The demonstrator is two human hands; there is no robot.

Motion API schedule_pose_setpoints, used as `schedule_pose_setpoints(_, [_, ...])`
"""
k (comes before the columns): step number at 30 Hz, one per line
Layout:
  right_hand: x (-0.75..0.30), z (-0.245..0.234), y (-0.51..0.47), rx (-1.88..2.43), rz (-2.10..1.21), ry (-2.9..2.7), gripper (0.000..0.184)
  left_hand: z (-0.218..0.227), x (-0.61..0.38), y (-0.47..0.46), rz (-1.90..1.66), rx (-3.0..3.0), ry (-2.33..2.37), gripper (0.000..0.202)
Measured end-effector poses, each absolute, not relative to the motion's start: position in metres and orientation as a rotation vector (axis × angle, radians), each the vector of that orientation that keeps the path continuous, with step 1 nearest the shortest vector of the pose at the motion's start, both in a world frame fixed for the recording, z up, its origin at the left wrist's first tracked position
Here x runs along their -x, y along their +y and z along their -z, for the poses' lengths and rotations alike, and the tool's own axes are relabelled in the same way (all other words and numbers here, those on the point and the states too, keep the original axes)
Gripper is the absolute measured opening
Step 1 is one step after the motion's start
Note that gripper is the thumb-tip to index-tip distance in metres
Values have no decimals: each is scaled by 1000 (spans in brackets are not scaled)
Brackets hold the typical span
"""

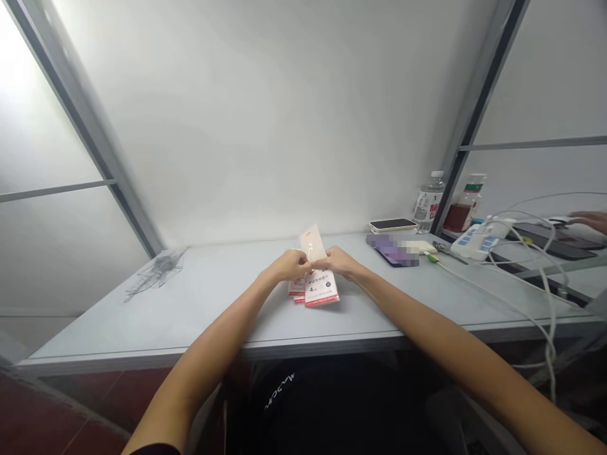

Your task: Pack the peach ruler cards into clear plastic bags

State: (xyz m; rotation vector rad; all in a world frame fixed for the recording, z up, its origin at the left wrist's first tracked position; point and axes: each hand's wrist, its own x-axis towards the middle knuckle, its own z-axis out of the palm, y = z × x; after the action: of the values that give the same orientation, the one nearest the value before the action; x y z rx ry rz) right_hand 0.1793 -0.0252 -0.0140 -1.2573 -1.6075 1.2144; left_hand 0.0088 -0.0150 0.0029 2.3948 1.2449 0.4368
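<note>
My left hand [290, 265] and my right hand [339, 261] meet over the middle of the pale table [227, 303], both pinched on a small pinkish paper packet [312, 245] that stands up between them. Under the hands lies a small stack of white and red packets [318, 288] with printed text, flat on the table. Both forearms reach in from the near edge.
A crumpled clear plastic wrapper [154, 270] lies at the back left. At the back right sit a phone [392, 224], a purple object [393, 251], two bottles [429, 203], a power strip [478, 240] and white cables [531, 278]. Another person's hand [590, 220] shows at the far right.
</note>
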Motion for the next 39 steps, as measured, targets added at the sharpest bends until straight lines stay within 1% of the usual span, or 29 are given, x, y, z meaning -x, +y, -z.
schedule_pose_setpoints(5, [-179, 16, -24, 1251, -1221, -1592, 4, 3, -14, -14, -478, -2426, 1335, 19])
schedule_pose_setpoints(10, [-179, 17, -24, 1264, -1241, -1571, 4, 8, -19, -12, -489, -2510, 1379, 24])
schedule_pose_setpoints(19, [-182, 13, -21, 1302, -1214, -1511, 5, -1, -20, -19, -441, -2502, 1358, 24])
schedule_pose_setpoints(33, [-183, 15, -20, 1276, -1204, -1591, 3, 5, -13, -7, -451, -2147, 1142, 15])
schedule_pose_setpoints(39, [-184, 20, -18, 1270, -1193, -1596, 5, 5, -14, -6, -494, -2021, 1109, 16])
